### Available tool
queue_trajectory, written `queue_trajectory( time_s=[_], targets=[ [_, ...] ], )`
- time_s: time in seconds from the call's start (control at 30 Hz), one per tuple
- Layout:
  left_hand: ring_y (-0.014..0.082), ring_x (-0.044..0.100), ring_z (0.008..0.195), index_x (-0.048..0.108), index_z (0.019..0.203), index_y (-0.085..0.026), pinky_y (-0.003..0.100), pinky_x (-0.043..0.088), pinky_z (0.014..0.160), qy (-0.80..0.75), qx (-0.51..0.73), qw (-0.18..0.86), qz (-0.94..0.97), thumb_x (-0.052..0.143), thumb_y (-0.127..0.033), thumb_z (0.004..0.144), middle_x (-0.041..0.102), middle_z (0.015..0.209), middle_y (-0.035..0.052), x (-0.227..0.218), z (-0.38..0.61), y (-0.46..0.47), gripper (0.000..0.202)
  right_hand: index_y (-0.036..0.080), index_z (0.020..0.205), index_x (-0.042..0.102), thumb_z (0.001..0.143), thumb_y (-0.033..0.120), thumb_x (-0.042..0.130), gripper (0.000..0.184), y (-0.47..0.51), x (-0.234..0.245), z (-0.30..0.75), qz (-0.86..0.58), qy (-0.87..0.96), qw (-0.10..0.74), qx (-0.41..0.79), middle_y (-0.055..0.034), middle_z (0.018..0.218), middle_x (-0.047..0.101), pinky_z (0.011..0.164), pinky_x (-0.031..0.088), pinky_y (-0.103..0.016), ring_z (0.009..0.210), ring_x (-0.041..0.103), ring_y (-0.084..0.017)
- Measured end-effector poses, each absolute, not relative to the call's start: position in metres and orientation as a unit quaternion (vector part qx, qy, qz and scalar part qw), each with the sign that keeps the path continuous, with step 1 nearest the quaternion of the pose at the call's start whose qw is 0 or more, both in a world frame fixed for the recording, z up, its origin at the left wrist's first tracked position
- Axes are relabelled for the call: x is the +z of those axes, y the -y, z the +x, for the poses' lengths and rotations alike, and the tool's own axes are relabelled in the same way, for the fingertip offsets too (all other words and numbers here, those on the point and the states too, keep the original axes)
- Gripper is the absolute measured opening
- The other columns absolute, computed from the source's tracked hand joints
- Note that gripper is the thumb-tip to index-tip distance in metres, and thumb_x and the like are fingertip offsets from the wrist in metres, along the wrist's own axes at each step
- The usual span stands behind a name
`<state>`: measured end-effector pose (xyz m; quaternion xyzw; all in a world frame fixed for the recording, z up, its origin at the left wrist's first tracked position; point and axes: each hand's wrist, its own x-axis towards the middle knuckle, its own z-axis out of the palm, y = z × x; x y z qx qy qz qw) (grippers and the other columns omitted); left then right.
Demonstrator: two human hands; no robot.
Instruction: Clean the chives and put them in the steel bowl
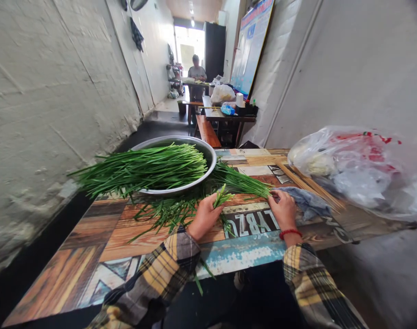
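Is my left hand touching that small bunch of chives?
Touching. The head view shows the left hand closed around the small bunch of chives, with the tips sticking out above it.

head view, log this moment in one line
left hand: grips small chive bunch | right hand: at ends of loose chives on table | basin: holds chive heap | grey cloth: beside right hand

A bowl (210, 157) of chives (153, 167) sits at the counter's (102, 246) far left edge. Loose stalks (242, 182) lie before it, a cloth (307, 203) and sticks (297, 180) to the right, bags (352, 169) beyond them — a second counter (225, 116) far behind.
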<state>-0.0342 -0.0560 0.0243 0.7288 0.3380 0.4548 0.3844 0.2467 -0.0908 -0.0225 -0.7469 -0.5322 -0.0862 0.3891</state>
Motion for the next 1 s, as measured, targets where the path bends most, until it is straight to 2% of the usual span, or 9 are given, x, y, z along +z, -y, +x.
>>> queue_trajectory(
  time_s=[0.23, 0.37, 0.47, 0.53, 0.6, 0.73, 0.8, 1.0],
  targets=[
    [0.0176, 0.058, 0.075, 0.069, 0.082, -0.014, 0.028, 0.046, 0.071, -0.349, 0.454, 0.406, 0.713, 0.055, -0.032, 0.083, 0.067, 0.076, 0.0033, 0.024, -0.034, 0.056, 0.023, 0.014, 0.085, 0.070, 0.084, 0.041, 0.051, 0.033, 0.095, -0.024, 0.248, -0.712, 0.497, 0.491, -0.072, -0.0102, 0.082, 0.067, 0.076, 0.045, -0.036, 0.074, 0.057, -0.021],
    [0.0171, 0.056, 0.074, 0.069, 0.082, -0.013, 0.027, 0.045, 0.070, -0.347, 0.452, 0.412, 0.711, 0.054, -0.033, 0.084, 0.066, 0.077, 0.0035, 0.024, -0.034, 0.057, 0.024, 0.015, 0.095, 0.071, 0.084, 0.042, 0.052, 0.035, 0.094, -0.024, 0.247, -0.726, 0.498, 0.465, -0.094, -0.0114, 0.087, 0.067, 0.081, 0.045, -0.039, 0.079, 0.058, -0.022],
    [0.0176, 0.056, 0.075, 0.069, 0.081, -0.014, 0.027, 0.045, 0.070, -0.350, 0.454, 0.413, 0.708, 0.054, -0.035, 0.084, 0.065, 0.075, 0.0034, 0.024, -0.034, 0.057, 0.026, 0.015, 0.088, 0.072, 0.085, 0.043, 0.051, 0.034, 0.094, -0.023, 0.246, -0.728, 0.517, 0.442, -0.090, -0.0121, 0.089, 0.068, 0.087, 0.043, -0.041, 0.087, 0.058, -0.023],
    [0.0175, 0.055, 0.074, 0.068, 0.077, -0.014, 0.027, 0.045, 0.069, -0.352, 0.454, 0.414, 0.706, 0.056, -0.038, 0.084, 0.064, 0.072, 0.0027, 0.024, -0.034, 0.057, 0.027, 0.016, 0.083, 0.071, 0.085, 0.043, 0.051, 0.034, 0.095, -0.021, 0.244, -0.717, 0.514, 0.463, -0.092, -0.0118, 0.088, 0.068, 0.088, 0.043, -0.042, 0.089, 0.059, -0.023],
    [0.0166, 0.054, 0.072, 0.067, 0.075, -0.014, 0.026, 0.044, 0.067, -0.353, 0.454, 0.411, 0.707, 0.057, -0.039, 0.083, 0.063, 0.072, 0.0023, 0.023, -0.034, 0.056, 0.029, 0.016, 0.084, 0.071, 0.085, 0.043, 0.053, 0.033, 0.098, -0.016, 0.239, -0.696, 0.502, 0.505, -0.094, -0.0111, 0.087, 0.068, 0.086, 0.045, -0.041, 0.087, 0.060, -0.023],
    [0.0148, 0.053, 0.067, 0.065, 0.071, -0.013, 0.025, 0.042, 0.063, -0.369, 0.458, 0.394, 0.706, 0.055, -0.037, 0.085, 0.061, 0.069, 0.0016, 0.021, -0.035, 0.056, 0.029, 0.018, 0.088, 0.071, 0.086, 0.042, 0.054, 0.030, 0.110, -0.003, 0.219, -0.655, 0.504, 0.561, -0.053, -0.0106, 0.093, 0.066, 0.073, 0.050, -0.035, 0.088, 0.061, -0.022],
    [0.0153, 0.054, 0.068, 0.065, 0.072, -0.013, 0.026, 0.043, 0.064, -0.379, 0.463, 0.385, 0.703, 0.054, -0.034, 0.086, 0.063, 0.070, 0.0021, 0.020, -0.036, 0.056, 0.027, 0.018, 0.088, 0.070, 0.087, 0.042, 0.053, 0.029, 0.116, 0.002, 0.205, -0.644, 0.514, 0.566, -0.029, -0.0104, 0.095, 0.066, 0.072, 0.050, -0.034, 0.090, 0.060, -0.021],
    [0.0194, 0.061, 0.084, 0.070, 0.088, -0.015, 0.030, 0.046, 0.078, -0.380, 0.480, 0.370, 0.699, 0.054, -0.032, 0.088, 0.070, 0.089, 0.0071, 0.021, -0.036, 0.058, 0.024, 0.020, 0.087, 0.066, 0.090, 0.040, 0.048, 0.026, 0.129, 0.007, 0.168, -0.629, 0.546, 0.553, 0.009, -0.0068, 0.090, 0.066, 0.080, 0.048, -0.036, 0.089, 0.060, -0.020]
  ],
)
